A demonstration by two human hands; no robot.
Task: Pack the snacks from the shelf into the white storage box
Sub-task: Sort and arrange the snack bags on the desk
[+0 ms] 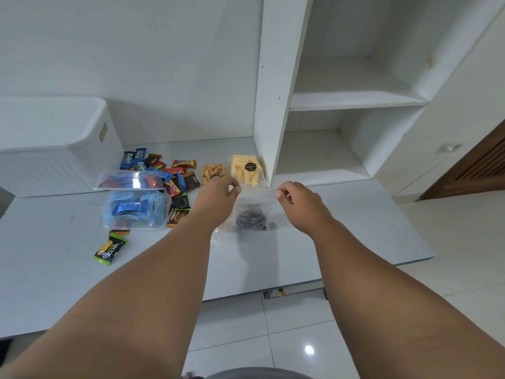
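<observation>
Snacks of a dark colour (pixel 250 218) sit in the clear plastic bag (pixel 257 201) that my left grip (pixel 218 192) and right grip (pixel 299 202) pinch

The box (pixel 54 149) runs off the left edge and its inside is hidden from this angle, while the tub (pixel 136 214) blurs the blue packs inside it and covers part of the wrappers (pixel 177 164) heaped behind it. The clear bag (pixel 254 206), pinched by the left hand (pixel 218 195) and right hand (pixel 300 203), is almost invisible along its top, and the dark lump in it is too blurred to name. The left hand hides the near side of the orange pouch (pixel 213 170), the round label (pixel 249 167) on the yellow pouch (pixel 241 176) cannot be read, and both forearms are cut off at the bottom edge.
</observation>
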